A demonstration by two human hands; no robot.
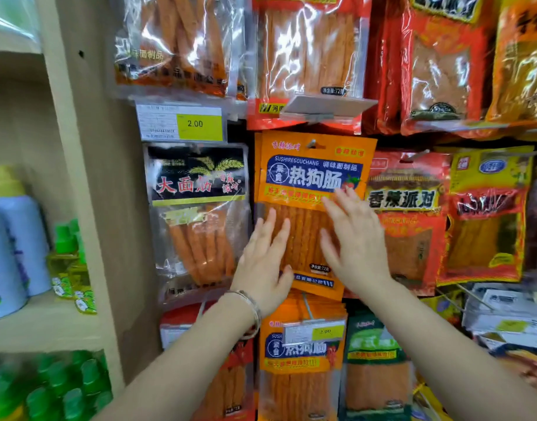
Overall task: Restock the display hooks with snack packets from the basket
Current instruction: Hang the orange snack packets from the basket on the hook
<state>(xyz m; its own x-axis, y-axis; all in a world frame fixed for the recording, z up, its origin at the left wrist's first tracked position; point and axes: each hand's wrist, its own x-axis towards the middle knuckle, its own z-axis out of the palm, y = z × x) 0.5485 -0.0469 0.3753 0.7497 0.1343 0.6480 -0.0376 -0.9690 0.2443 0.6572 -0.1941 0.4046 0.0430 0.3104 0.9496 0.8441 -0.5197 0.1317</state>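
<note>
Fingers point(285, 235) of the left hand point(265, 262) are lying straight and released, flat against the lower left of the orange plastic snack packet with the blue label point(314, 177), grasping nothing. The right hand point(354, 241), slightly blurred, is spreading relaxed fingers over that packet's right half. The packet is hanging from a thin metal display hook point(312, 144) at its top. A clear black-labelled packet point(197, 183) is hanging just left of it

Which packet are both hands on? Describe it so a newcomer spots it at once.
From the beige shelf upright on the left, move right along the middle row of hanging snacks, past the black-topped packet. The orange packet under the left hand and right hand is it. Only it in that row has a dark blue banner reading SUSHIREGOUCHANG.
</note>
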